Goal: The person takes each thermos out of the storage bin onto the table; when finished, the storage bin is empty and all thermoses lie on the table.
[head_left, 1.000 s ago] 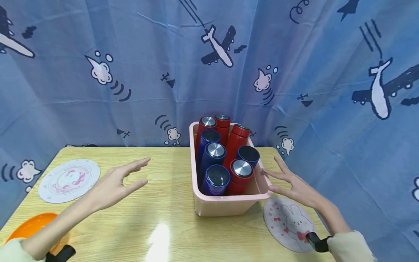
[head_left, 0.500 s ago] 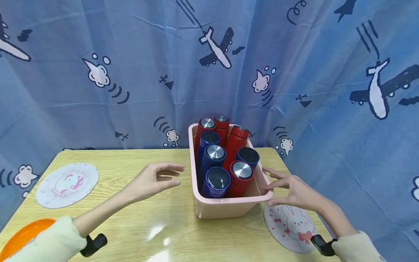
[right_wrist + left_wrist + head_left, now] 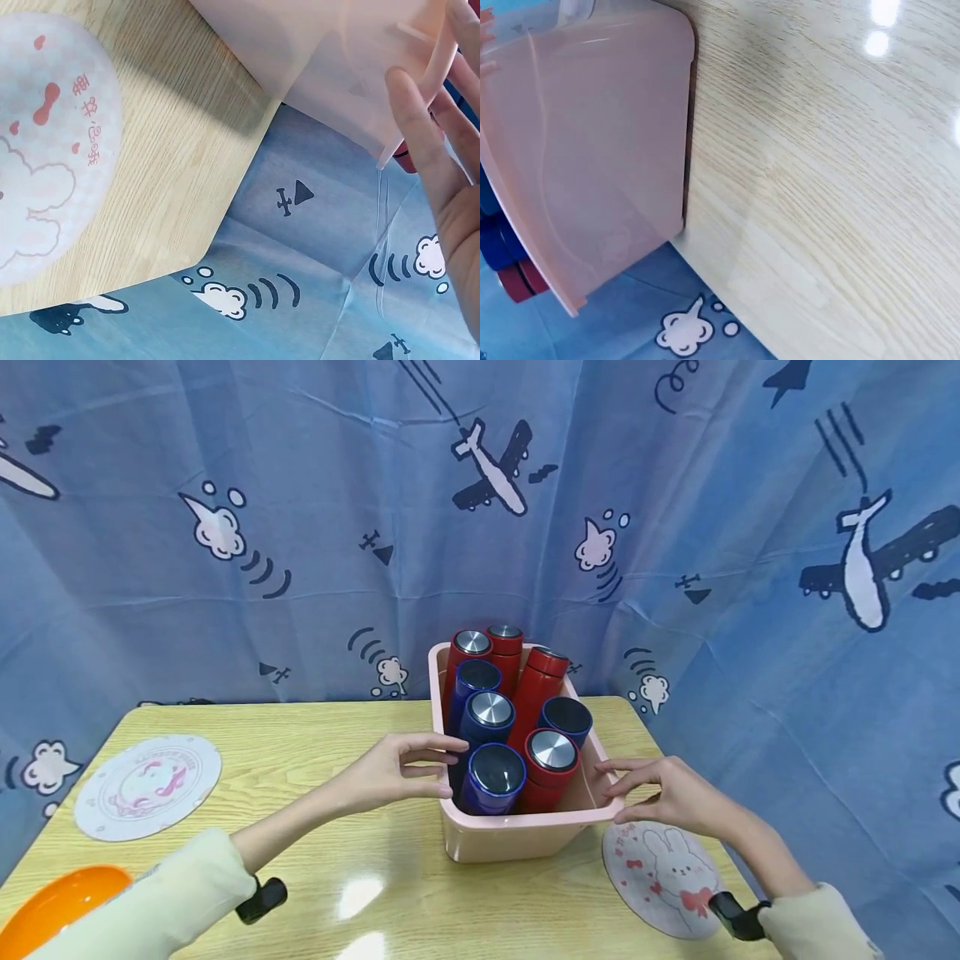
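A pale pink plastic bin (image 3: 510,835) stands on the table, holding several red and blue vacuum flasks. Among them are a blue flask (image 3: 495,781) and a red flask (image 3: 543,777) at the near end. My left hand (image 3: 405,768) is at the bin's left rim, fingers hooked over it and thumb on the outer side. On the opposite side, my right hand (image 3: 667,793) pinches the right rim. The right wrist view shows that thumb (image 3: 409,101) against the outer wall, with the fingers reaching inside. In the left wrist view the left wall (image 3: 615,150) fills much of the picture.
A round unicorn mat (image 3: 150,785) lies at the table's left, and an orange bowl (image 3: 67,902) sits at the near left. Beside the bin's right near corner is a round rabbit mat (image 3: 660,877). A blue patterned curtain (image 3: 337,527) hangs behind.
My left hand has moved right from over the table to the bin's left rim. My right hand's spread fingers have closed in on the right rim. The bin stays in place.
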Demonstrator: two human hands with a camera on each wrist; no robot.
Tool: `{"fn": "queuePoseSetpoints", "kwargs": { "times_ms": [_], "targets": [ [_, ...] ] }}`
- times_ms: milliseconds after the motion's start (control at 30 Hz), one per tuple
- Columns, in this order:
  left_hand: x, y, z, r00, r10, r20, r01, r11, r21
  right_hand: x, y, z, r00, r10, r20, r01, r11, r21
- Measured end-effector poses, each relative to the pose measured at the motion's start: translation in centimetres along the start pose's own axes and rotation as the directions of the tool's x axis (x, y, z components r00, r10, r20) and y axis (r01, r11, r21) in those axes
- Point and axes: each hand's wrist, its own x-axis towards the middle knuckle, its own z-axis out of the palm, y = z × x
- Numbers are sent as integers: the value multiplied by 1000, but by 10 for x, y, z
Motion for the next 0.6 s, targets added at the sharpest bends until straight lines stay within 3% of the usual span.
{"fn": "queuePoseSetpoints", "kwargs": {
  "times_ms": [100, 333, 467, 600],
  "targets": [
    [7, 0, 4, 1000, 0, 20, 0, 1000, -7, 1, 0, -2, 1000, -11, -4, 11, 998, -59],
    [21, 1, 16, 998, 16, 67, -13, 999, -43, -1, 0, -3, 999, 49, 6, -49, 998, -41],
    [26, -2, 19, 997, 10, 76, -5, 998, -63, -1, 4, -1, 997, 75, 5, -75, 997, 32],
    [29, -4, 19, 996, 4, 84, 0, 999, -48, -1, 9, 0, 999, 54, 4, -54, 989, 140]
  ]
}}
